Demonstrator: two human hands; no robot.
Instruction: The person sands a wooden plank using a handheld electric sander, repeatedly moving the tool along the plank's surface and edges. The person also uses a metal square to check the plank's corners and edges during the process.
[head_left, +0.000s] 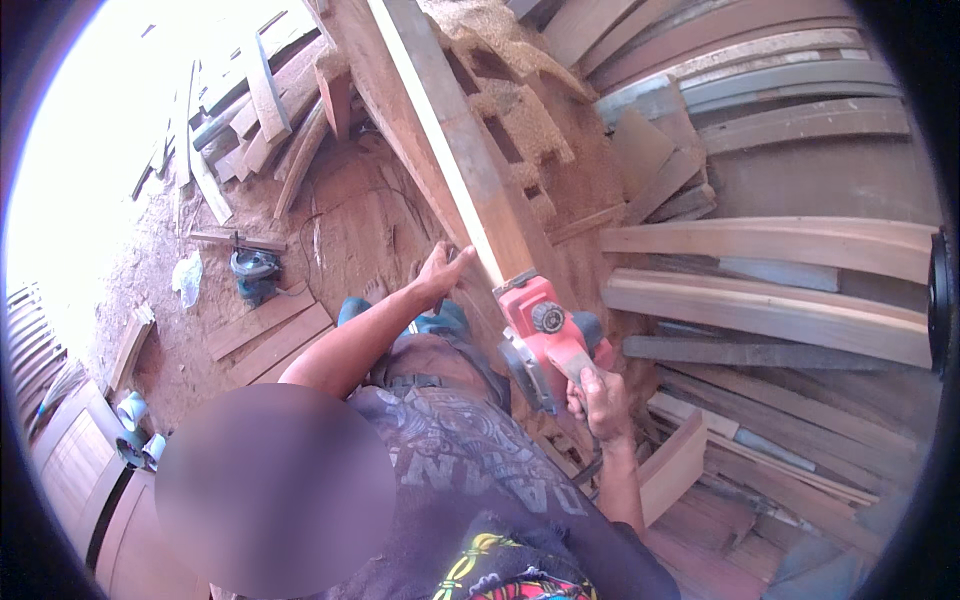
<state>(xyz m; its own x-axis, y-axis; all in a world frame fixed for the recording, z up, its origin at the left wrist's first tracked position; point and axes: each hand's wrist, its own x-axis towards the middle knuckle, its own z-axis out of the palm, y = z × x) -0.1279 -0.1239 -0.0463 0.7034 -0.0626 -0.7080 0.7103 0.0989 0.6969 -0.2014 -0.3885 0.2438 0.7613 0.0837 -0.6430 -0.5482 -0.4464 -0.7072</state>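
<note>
My right hand (603, 402) is wrapped around the rear handle of a red electric planer (548, 325). The planer sits on the near end of a long wooden beam (480, 185). Behind its front edge the beam's top shows brown, while farther off it is greyish, with a pale strip along its left side. My left hand (442, 273) rests against the beam's left edge just ahead of the planer, fingers stretched toward the wood. Some of its fingertips are hard to make out. The planer's underside is hidden.
Sawdust and wood shavings (530, 110) lie right of the beam. Stacked boards (770, 300) fill the right side. On the ground at left are a teal power tool (255, 272), flat planks (270, 330) and a scrap-wood pile (270, 100). Panelled wood (80, 460) stands at lower left.
</note>
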